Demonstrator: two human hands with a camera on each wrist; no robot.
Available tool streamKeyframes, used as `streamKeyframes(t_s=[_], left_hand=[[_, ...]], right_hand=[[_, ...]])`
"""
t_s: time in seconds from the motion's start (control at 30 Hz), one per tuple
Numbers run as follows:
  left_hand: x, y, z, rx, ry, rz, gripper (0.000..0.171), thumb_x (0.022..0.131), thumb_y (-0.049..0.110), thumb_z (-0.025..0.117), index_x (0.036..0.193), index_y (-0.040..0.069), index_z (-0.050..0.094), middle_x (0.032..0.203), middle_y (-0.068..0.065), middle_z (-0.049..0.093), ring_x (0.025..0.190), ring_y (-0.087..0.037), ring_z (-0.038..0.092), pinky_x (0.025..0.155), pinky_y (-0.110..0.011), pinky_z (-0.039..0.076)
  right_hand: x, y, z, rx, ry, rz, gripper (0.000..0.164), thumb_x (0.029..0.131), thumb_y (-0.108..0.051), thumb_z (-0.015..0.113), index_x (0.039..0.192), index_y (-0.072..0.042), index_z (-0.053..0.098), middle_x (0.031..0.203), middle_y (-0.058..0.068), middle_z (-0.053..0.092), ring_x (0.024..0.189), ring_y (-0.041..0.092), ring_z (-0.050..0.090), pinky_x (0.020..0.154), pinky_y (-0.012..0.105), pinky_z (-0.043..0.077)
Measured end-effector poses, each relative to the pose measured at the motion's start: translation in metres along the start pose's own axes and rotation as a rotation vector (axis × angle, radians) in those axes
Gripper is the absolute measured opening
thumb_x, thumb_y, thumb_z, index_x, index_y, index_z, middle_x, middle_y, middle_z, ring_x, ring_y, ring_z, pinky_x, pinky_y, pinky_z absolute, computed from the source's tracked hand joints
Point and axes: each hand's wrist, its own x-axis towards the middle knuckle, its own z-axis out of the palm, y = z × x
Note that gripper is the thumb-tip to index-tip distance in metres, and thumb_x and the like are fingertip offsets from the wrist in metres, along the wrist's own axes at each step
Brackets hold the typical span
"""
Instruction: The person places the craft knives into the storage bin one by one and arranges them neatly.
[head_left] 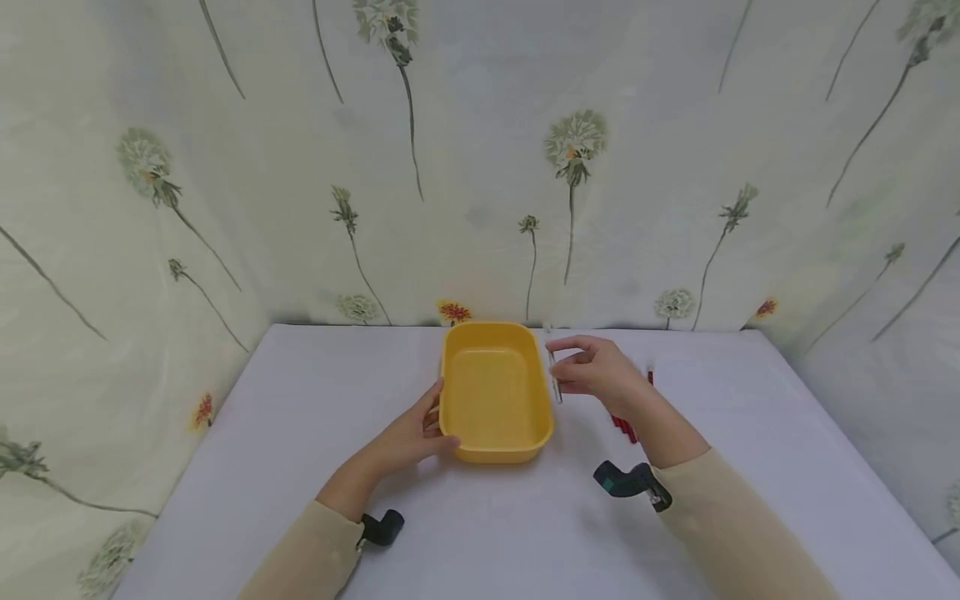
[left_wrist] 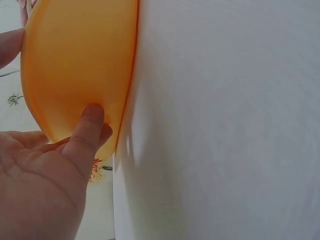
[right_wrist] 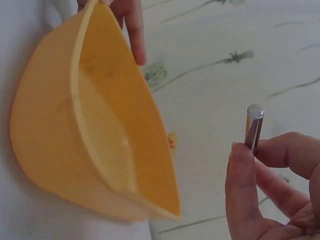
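Note:
A yellow plastic basin (head_left: pixel 495 392) stands on the white table, and nothing shows inside it. My left hand (head_left: pixel 408 437) holds its near left corner. In the left wrist view, fingertips (left_wrist: pixel 92 114) lie against the basin's outer wall. To the right of the basin, my right hand (head_left: pixel 596 371) pinches a slim, shiny silver rod (right_wrist: pixel 254 122) between thumb and fingers. The rod is raised beside the basin's right rim, apart from it. Its exact kind is unclear; one flat round end shows in the right wrist view.
Several thin red sticks (head_left: pixel 624 429) lie on the table (head_left: pixel 750 417) under my right forearm, which partly hides them. A patterned curtain with dandelions (head_left: pixel 480 167) hangs behind the table's far edge and down both sides.

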Motion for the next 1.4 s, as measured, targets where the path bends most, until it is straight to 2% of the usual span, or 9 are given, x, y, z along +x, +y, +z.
streamKeyframes(t_s=[0.23,0.43,0.63,0.8,0.93,1.1,1.4], left_hand=[[0.003,-0.003,0.004,-0.010,0.001,-0.001,0.109,0.083,0.047,0.080,0.163,0.025,0.008,0.165,-0.006,0.022,0.143,-0.023,0.041,0.113,-0.041,0.038],[0.003,-0.002,0.004,-0.019,-0.007,0.000,0.106,0.085,0.044,0.079,0.163,0.025,0.008,0.165,-0.006,0.021,0.143,-0.024,0.041,0.114,-0.041,0.037],[0.004,-0.003,0.003,-0.048,-0.013,0.006,0.104,0.087,0.039,0.078,0.163,0.025,0.008,0.165,-0.006,0.021,0.143,-0.023,0.041,0.113,-0.041,0.038],[0.002,-0.002,0.002,-0.039,-0.014,0.000,0.103,0.088,0.038,0.077,0.163,0.025,0.007,0.166,-0.005,0.020,0.143,-0.022,0.040,0.113,-0.041,0.037],[0.002,-0.002,0.002,-0.041,-0.008,0.001,0.102,0.089,0.038,0.077,0.163,0.024,0.007,0.166,-0.005,0.021,0.143,-0.023,0.040,0.113,-0.042,0.038],[0.002,-0.004,0.001,-0.040,-0.002,0.001,0.102,0.089,0.037,0.076,0.163,0.024,0.007,0.165,-0.006,0.022,0.143,-0.024,0.041,0.112,-0.041,0.039],[0.002,-0.004,0.001,-0.027,-0.004,-0.005,0.101,0.089,0.038,0.076,0.163,0.025,0.007,0.166,-0.006,0.021,0.144,-0.024,0.039,0.112,-0.042,0.039]], right_hand=[[0.014,-0.003,0.033,0.062,-0.038,0.014,0.047,0.093,-0.006,0.071,0.137,-0.003,0.057,0.108,0.017,0.064,0.087,0.024,0.070,0.085,0.036,0.060],[0.021,-0.005,0.059,0.107,-0.057,0.011,0.044,0.092,-0.003,0.071,0.135,-0.002,0.059,0.104,0.016,0.066,0.086,0.023,0.071,0.081,0.037,0.061],[0.033,-0.004,0.079,0.128,-0.071,0.007,0.043,0.093,-0.004,0.069,0.135,-0.002,0.059,0.105,0.017,0.067,0.089,0.026,0.071,0.082,0.037,0.061],[0.044,-0.001,0.091,0.147,-0.074,0.000,0.043,0.093,-0.003,0.069,0.134,-0.001,0.059,0.101,0.015,0.067,0.082,0.021,0.070,0.080,0.036,0.061],[0.052,0.003,0.102,0.138,-0.085,-0.010,0.042,0.092,-0.002,0.069,0.133,0.001,0.059,0.096,0.015,0.067,0.077,0.019,0.068,0.079,0.037,0.061],[0.062,0.006,0.114,0.066,-0.074,0.009,0.038,0.093,-0.002,0.069,0.130,-0.002,0.063,0.097,0.014,0.068,0.077,0.020,0.068,0.078,0.034,0.061],[0.077,0.022,0.127,0.015,-0.066,0.018,0.034,0.095,-0.005,0.067,0.129,-0.005,0.064,0.099,0.013,0.068,0.079,0.019,0.067,0.078,0.032,0.061]])
